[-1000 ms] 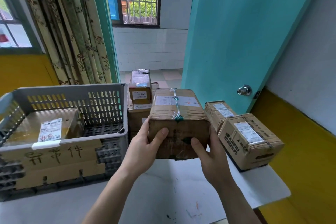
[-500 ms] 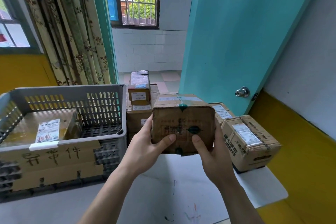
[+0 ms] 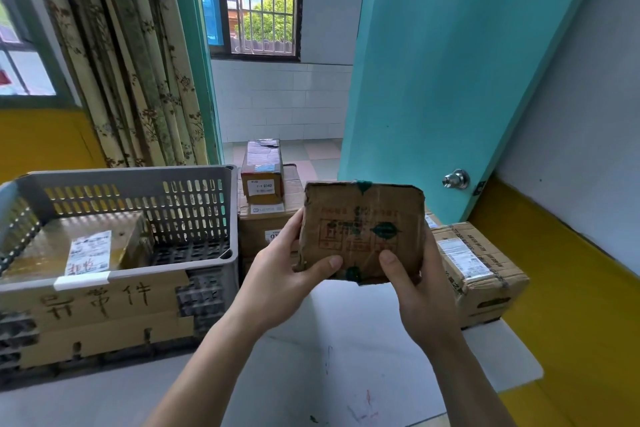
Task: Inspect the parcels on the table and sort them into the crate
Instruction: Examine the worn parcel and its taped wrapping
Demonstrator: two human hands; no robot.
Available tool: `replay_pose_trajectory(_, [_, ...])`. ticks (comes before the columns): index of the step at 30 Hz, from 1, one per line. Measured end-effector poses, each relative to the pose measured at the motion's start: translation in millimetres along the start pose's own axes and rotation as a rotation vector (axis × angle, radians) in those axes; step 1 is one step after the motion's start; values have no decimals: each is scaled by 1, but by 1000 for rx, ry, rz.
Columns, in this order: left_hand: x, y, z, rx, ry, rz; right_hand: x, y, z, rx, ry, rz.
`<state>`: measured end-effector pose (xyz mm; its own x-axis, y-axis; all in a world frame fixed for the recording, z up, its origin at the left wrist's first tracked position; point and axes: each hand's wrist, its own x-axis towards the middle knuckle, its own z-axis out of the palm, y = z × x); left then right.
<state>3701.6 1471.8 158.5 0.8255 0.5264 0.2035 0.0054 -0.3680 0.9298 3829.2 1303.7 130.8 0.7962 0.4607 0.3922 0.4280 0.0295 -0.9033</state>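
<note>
The inspection step looks to be in hand: both hands are holding one parcel (image 3: 362, 230) up in the air above the table (image 3: 346, 340), tilted so that a broad printed face is turned toward the camera. The left hand (image 3: 277, 282) is gripping its left edge, thumb pressing on the near face, fingers wrapping behind. The right hand (image 3: 420, 291) is gripping the lower right corner the same way, thumb lying on the front. The parcel is hanging just right of the crate (image 3: 121, 177) and in front of the stack (image 3: 263, 204) of boxes behind.

The next move probably calls for a decision on this parcel, then a carry leftward over the crate's rim and a lowering beside the flat box (image 3: 79, 246) already lying inside; there is bare grid floor on that box's right.

The held parcel is worn brown cardboard, squarish, its corners rounded and its lower edge fraying. Faded red print and green marks are showing on it; the wording is too blurred to read, so whether they are stamps or tape I cannot say. The crate is grey plastic with slotted walls and a cardboard sign with handwritten characters fixed across its front. Another box (image 3: 481, 270) with a white label is sitting at the table's right, taped, its edges crisper. The table is smooth and white, with faint scribbles.
</note>
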Motion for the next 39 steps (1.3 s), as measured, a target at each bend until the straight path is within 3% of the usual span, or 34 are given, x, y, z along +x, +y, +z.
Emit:
replay_pose_trajectory(8, [-1, 1, -1, 87, -156, 18, -3, -2, -9, -33, 42, 24])
replay_pose_trajectory(14, [0, -12, 2, 99, 27, 71, -9, -5, -12, -80, -71, 57])
replay_pose_trajectory(25, [-1, -37, 2, 185, 52, 40, -3, 3, -5, -255, 99, 17])
replay_pose_trajectory(36, [-10, -35, 9, -100, 166, -38, -9, 11, 3, -167, -110, 130])
replay_pose_trajectory(39, [-8, -32, 8, -137, 174, -64, -10, 9, 9, -104, -102, 150])
